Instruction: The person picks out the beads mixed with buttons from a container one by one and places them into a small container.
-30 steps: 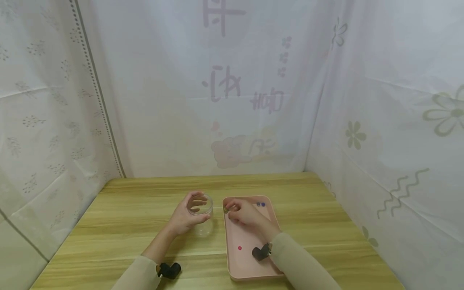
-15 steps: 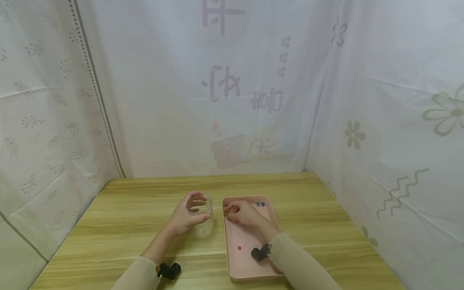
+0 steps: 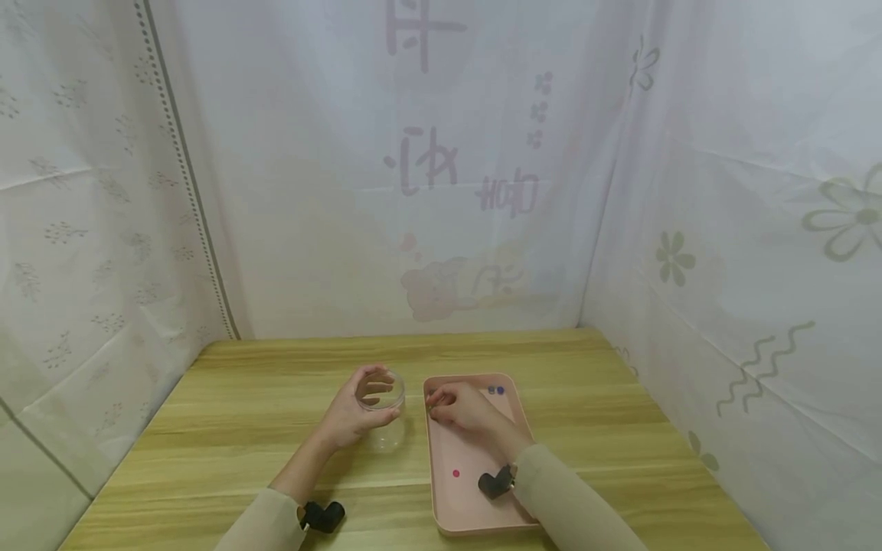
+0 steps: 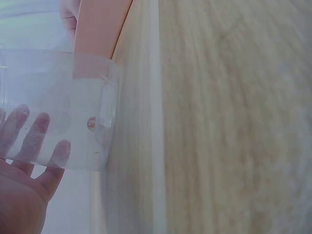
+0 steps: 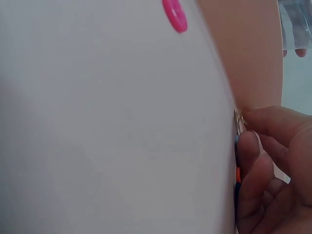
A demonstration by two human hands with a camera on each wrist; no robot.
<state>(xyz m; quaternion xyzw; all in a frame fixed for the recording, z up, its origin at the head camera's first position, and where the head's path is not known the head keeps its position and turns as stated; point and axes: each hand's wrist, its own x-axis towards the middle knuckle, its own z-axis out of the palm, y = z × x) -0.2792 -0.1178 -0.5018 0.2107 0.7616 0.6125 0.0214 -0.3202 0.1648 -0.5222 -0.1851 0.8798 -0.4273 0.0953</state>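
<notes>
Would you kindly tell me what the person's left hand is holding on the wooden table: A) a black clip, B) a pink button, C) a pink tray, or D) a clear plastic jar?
D: the left hand has its fingers curled round the clear plastic jar, which stands on the table just left of the pink tray; the left wrist view shows the fingers through the jar's wall.

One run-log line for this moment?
left hand: grips clear jar on table | right hand: pinches small pieces in pink tray | loose: pink bead
</notes>
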